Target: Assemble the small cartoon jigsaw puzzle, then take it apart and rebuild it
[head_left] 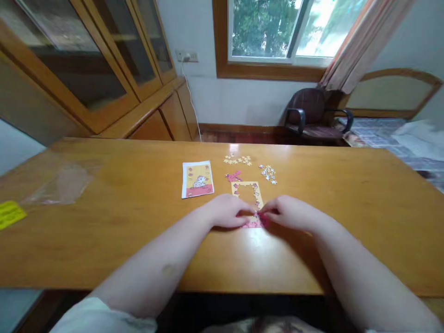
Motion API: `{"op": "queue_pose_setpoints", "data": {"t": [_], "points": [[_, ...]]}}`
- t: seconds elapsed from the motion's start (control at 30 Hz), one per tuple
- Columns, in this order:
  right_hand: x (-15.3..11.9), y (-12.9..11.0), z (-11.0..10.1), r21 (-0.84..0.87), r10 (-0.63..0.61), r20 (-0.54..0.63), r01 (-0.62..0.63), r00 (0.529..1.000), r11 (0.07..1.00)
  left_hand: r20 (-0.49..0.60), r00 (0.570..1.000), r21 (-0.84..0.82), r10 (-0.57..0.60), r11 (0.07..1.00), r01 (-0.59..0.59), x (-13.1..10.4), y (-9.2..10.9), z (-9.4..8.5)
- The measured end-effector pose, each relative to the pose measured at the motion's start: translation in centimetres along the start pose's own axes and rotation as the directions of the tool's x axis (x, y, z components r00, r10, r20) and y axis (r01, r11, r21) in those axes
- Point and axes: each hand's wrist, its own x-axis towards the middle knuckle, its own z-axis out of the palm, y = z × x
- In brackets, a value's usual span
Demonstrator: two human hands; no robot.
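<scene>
A partly assembled jigsaw puzzle (pixel 245 184) lies on the table, its yellow border joined around an open middle and its lower end pink. My left hand (pixel 231 210) rests on the puzzle's lower left, thumb and fingers bent onto the pink part. From the right, my right hand (pixel 289 212) pinches at the lower right edge, where a pink puzzle piece shows under the fingertips; the fingers hide most of it. Above the puzzle are loose pink pieces (pixel 234 176), yellow pieces (pixel 237 159) and pale pieces (pixel 268 173). A picture card (pixel 198 179) with a white animal lies left of them.
The wooden table (pixel 138 194) spans the view. Clear plastic wrapping (pixel 62 185) and a yellow label (pixel 11 214) lie at its left. Beyond stand a glass-door cabinet (pixel 145 95), an office chair (pixel 310 113) and a bed (pixel 381 132) under a window.
</scene>
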Motion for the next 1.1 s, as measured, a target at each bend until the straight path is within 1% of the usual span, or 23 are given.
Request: {"op": "queue_pose_setpoints", "data": {"t": [0.13, 0.27, 0.47, 0.63, 0.67, 0.73, 0.8, 0.83, 0.87, 0.93, 1.0, 1.03, 1.07, 1.1], "points": [[0.3, 0.0, 0.1, 0.006, 0.013, 0.022, -0.014, 1.0, 1.0, 0.01, 1.0, 0.021, -0.006, 1.0, 0.006, 0.0, 0.3, -0.1], [0.3, -0.1, 0.2, -0.011, 0.042, 0.026, -0.042, 0.999, 0.999, -0.002, 1.0, 0.025, -0.004, 1.0, 0.004, -0.1, 0.4, -0.2], [0.2, -0.4, 0.1, -0.007, 0.004, 0.009, -0.004, 1.0, 1.0, -0.004, 1.0, 0.028, -0.006, 1.0, 0.007, 0.0, 0.6, -0.4], [0.2, -0.6, 0.3, -0.002, 0.014, 0.017, -0.014, 1.0, 1.0, 0.003, 1.0, 0.025, -0.008, 1.0, 0.008, 0.0, 0.8, -0.5], [0.3, -0.5, 0.3, -0.012, -0.005, 0.004, 0.005, 1.0, 1.0, -0.004, 1.0, 0.016, -0.003, 1.0, 0.003, 0.0, 0.8, -0.5], [0.6, -0.4, 0.3, -0.048, -0.059, -0.063, 0.057, 0.996, 0.997, -0.035, 0.999, -0.003, 0.001, 1.0, -0.001, 0.1, 0.7, -0.4], [0.9, -0.2, 0.4, -0.125, -0.115, -0.167, 0.095, 0.979, 0.988, -0.102, 0.993, -0.004, -0.055, 0.998, 0.055, 0.2, 0.4, -0.2], [1.2, 0.0, 0.6, -0.175, -0.135, -0.223, 0.096, 0.965, 0.98, -0.145, 0.983, 0.004, -0.112, 0.993, 0.114, 0.3, 0.2, -0.1], [1.4, 0.2, 0.8, -0.222, -0.146, -0.273, 0.086, 0.951, 0.971, -0.195, 0.963, 0.016, -0.186, 0.981, 0.193, 0.4, -0.1, 0.0], [1.8, 0.7, 1.4, -0.296, -0.153, -0.341, 0.048, 0.927, 0.954, -0.287, 0.898, 0.032, -0.334, 0.934, 0.357, 0.5, -0.9, 0.2], [2.2, 1.2, 2.0, -0.334, -0.136, -0.351, 0.012, 0.926, 0.943, -0.375, 0.812, 0.018, -0.448, 0.872, 0.489, 0.7, -1.7, 0.2], [2.4, 1.4, 2.3, -0.346, -0.124, -0.336, 0.0, 0.934, 0.938, -0.402, 0.777, 0.01, -0.485, 0.846, 0.533, 0.7, -2.1, 0.2], [2.5, 1.6, 2.5, -0.356, -0.11, -0.316, -0.01, 0.942, 0.935, -0.421, 0.751, 0.007, -0.509, 0.826, 0.563, 0.7, -2.5, 0.2], [2.6, 1.7, 2.7, -0.364, -0.097, -0.295, -0.018, 0.951, 0.931, -0.43, 0.738, 0.014, -0.519, 0.814, 0.581, 0.7, -2.8, 0.2]]}}
